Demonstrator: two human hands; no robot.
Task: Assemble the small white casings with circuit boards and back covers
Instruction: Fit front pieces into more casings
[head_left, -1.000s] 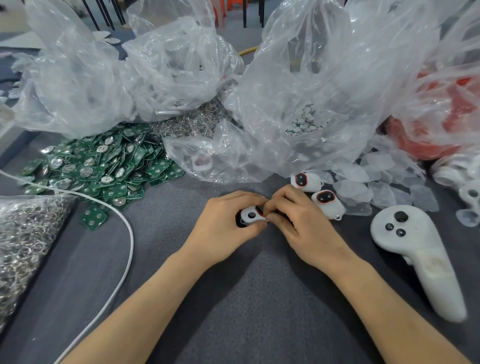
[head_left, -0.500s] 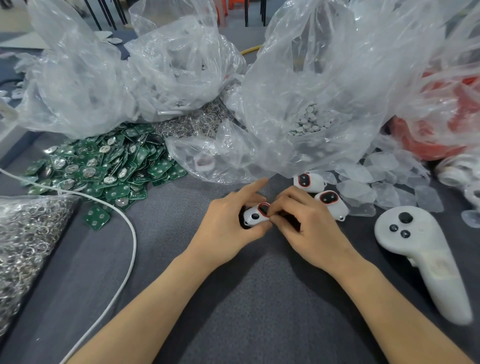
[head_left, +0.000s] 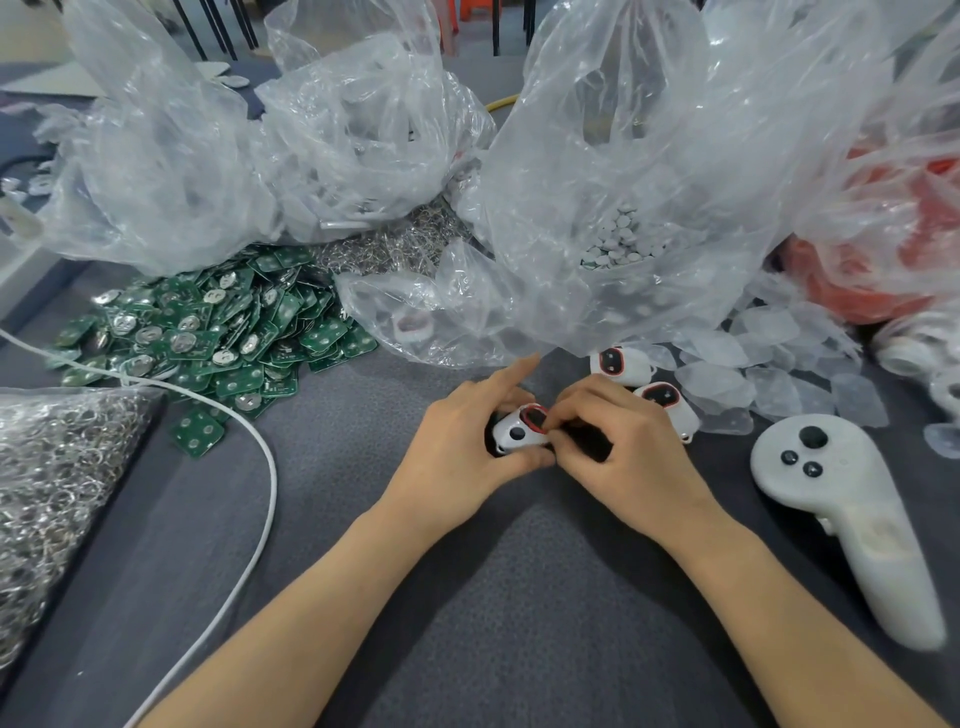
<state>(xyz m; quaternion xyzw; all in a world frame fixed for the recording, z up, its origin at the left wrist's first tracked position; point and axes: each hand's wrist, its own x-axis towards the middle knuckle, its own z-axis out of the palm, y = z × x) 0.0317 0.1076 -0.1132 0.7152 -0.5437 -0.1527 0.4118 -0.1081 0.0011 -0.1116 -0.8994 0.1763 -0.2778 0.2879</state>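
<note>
Two bare hands meet over the grey cloth-covered bench (head_left: 493, 597): the left hand (head_left: 457, 462) curls round a small white casing (head_left: 519, 434) with its forefinger held straight, while the right hand (head_left: 623, 457) pinches the casing's red-rimmed end with bent fingers (head_left: 582, 410). What those fingers press is hidden, and crumpled clear bags (head_left: 649, 182) behind the green circuit boards (head_left: 208, 332) veil their contents. Open cloth stretches between the forearms, bounded by a white cable (head_left: 274, 483) on the left and a white controller (head_left: 852, 519) on the right.
</note>
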